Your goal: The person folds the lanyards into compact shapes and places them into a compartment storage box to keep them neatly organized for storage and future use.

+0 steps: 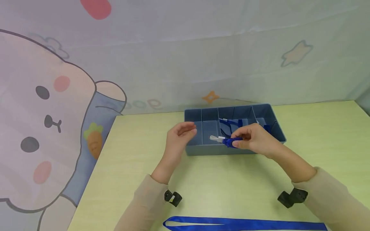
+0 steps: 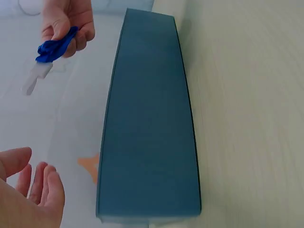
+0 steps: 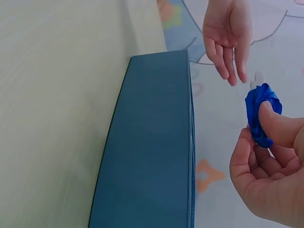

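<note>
My right hand (image 1: 254,139) pinches a bunched-up blue lanyard (image 1: 230,142) between thumb and fingers, its white plastic clip (image 1: 216,139) pointing left. The folded ribbon shows close up in the right wrist view, with the thumb pressed over the lanyard (image 3: 259,114). My left hand (image 1: 180,136) holds nothing; its fingers are loosely bent over the left end of a blue-grey divided box (image 1: 221,149). Both hands are above the box's front wall. Other blue lanyards (image 1: 228,123) lie in the box's middle part, and more blue ribbon (image 1: 267,128) shows in its right compartment.
Along the near side of the pale yellow table (image 1: 138,154) lies a long blue lanyard ribbon (image 1: 260,224), stretched out flat. A printed cloth (image 1: 185,57) hangs behind the table's back edge, close behind the box.
</note>
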A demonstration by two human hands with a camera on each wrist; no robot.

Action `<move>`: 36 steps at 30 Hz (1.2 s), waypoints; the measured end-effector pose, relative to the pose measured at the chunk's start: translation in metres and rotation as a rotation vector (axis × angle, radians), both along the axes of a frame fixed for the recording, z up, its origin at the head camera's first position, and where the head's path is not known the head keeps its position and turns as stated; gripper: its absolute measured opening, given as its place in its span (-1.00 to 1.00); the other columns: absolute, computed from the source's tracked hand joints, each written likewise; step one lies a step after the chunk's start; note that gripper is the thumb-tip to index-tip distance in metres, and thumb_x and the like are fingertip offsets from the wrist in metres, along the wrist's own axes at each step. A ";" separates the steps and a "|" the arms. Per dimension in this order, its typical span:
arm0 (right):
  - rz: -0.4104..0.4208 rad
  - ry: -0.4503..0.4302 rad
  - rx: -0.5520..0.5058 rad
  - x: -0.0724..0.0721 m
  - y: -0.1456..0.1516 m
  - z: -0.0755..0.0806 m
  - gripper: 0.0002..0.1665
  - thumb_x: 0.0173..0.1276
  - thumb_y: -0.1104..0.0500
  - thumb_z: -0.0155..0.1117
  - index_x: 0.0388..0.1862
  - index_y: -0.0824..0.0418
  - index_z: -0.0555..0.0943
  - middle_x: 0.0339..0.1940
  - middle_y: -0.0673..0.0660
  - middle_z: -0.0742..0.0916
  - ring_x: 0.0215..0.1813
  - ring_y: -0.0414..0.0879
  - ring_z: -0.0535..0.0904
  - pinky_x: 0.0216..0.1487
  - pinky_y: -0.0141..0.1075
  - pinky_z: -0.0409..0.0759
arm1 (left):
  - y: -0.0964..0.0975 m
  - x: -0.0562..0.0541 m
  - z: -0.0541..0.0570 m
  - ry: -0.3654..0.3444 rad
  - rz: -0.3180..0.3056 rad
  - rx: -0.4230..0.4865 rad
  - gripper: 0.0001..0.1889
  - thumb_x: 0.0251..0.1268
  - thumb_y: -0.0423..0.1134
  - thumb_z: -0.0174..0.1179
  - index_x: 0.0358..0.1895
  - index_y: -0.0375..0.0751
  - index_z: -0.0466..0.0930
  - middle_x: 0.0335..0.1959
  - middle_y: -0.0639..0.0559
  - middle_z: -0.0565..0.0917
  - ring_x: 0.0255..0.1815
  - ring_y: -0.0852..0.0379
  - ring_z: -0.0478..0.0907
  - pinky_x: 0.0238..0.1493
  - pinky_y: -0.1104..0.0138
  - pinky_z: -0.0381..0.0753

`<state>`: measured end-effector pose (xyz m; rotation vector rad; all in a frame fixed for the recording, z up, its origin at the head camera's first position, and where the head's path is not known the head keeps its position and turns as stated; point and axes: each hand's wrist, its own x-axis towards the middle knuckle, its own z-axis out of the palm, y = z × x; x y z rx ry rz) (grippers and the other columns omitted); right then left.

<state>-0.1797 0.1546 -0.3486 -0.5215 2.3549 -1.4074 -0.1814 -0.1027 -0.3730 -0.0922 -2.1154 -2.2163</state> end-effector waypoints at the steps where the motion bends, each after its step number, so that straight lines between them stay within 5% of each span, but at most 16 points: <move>1: 0.001 -0.004 0.003 -0.001 0.000 -0.001 -0.79 0.26 0.28 0.27 -0.15 0.36 0.62 -0.35 0.12 0.70 -0.25 0.07 0.57 -0.22 -0.23 0.60 | -0.003 -0.002 -0.001 0.011 0.024 0.002 -0.70 0.14 -0.54 0.21 -0.03 -0.51 0.51 -0.11 -0.21 0.61 -0.12 0.09 0.57 -0.08 0.37 0.58; 6: 0.019 -0.009 0.012 -0.009 0.000 -0.004 -0.78 0.27 0.28 0.26 -0.12 0.35 0.61 -0.34 0.14 0.67 -0.25 0.09 0.53 -0.21 -0.16 0.58 | -0.013 -0.012 -0.011 -0.008 0.136 -0.042 -0.61 0.06 -0.60 0.22 0.03 -0.43 0.52 0.01 -0.17 0.57 0.05 -0.01 0.50 0.05 0.25 0.53; 12: 0.004 -0.013 0.004 -0.019 0.001 -0.007 -0.76 0.29 0.25 0.25 -0.10 0.35 0.61 -0.33 0.14 0.65 -0.28 -0.01 0.50 -0.21 -0.19 0.56 | -0.016 -0.019 -0.026 -0.084 0.151 -0.108 -0.47 0.06 -0.61 0.21 0.19 -0.44 0.40 0.21 -0.22 0.44 0.23 -0.13 0.35 0.13 0.17 0.47; 19: -0.031 -0.031 -0.022 -0.030 -0.003 -0.010 -0.78 0.28 0.28 0.25 -0.14 0.38 0.62 -0.41 0.14 0.60 -0.35 -0.04 0.43 -0.31 -0.28 0.52 | -0.016 -0.023 -0.044 -0.078 0.170 -0.240 -0.53 0.11 -0.54 0.19 0.16 -0.47 0.41 0.13 -0.29 0.50 0.11 -0.20 0.47 0.01 0.19 0.56; 27: -0.080 -0.018 0.014 -0.044 -0.010 -0.011 -0.77 0.29 0.28 0.24 -0.11 0.37 0.62 -0.40 0.15 0.58 -0.36 -0.02 0.39 -0.39 -0.31 0.40 | -0.015 -0.021 -0.049 -0.030 0.213 -0.327 -0.63 0.07 -0.53 0.16 0.03 -0.42 0.54 -0.03 -0.25 0.61 -0.08 -0.12 0.60 -0.15 0.23 0.63; 36: -0.105 -0.022 0.017 -0.056 -0.014 -0.017 -0.69 0.32 0.29 0.21 0.00 0.43 0.57 -0.15 0.27 0.62 -0.25 0.00 0.49 -0.15 -0.21 0.56 | -0.009 -0.017 -0.053 -0.008 0.264 -0.360 -0.63 0.01 -0.53 0.08 -0.03 -0.40 0.60 -0.11 -0.23 0.66 -0.16 -0.06 0.64 -0.20 0.23 0.64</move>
